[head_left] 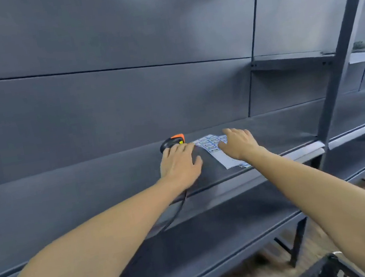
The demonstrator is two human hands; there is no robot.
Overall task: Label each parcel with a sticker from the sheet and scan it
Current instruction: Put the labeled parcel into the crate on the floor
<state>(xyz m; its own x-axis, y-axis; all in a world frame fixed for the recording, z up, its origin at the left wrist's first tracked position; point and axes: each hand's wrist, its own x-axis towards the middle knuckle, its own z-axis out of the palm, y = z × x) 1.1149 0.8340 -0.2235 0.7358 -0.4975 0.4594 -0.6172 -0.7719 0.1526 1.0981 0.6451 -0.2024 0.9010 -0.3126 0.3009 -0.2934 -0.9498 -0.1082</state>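
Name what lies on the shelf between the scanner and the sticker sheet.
In the head view, only bare grey shelf lies between the scanner and the sticker sheet.

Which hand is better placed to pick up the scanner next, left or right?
Left, probably. The left hand already rests on the scanner, while the right hand lies flat on the sticker sheet beside it.

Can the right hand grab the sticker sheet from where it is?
Probably yes. The right hand already lies over the sticker sheet on the shelf, fingers spread, with nothing between them. The left hand is off to the side, over the scanner, so it isn't in the way.
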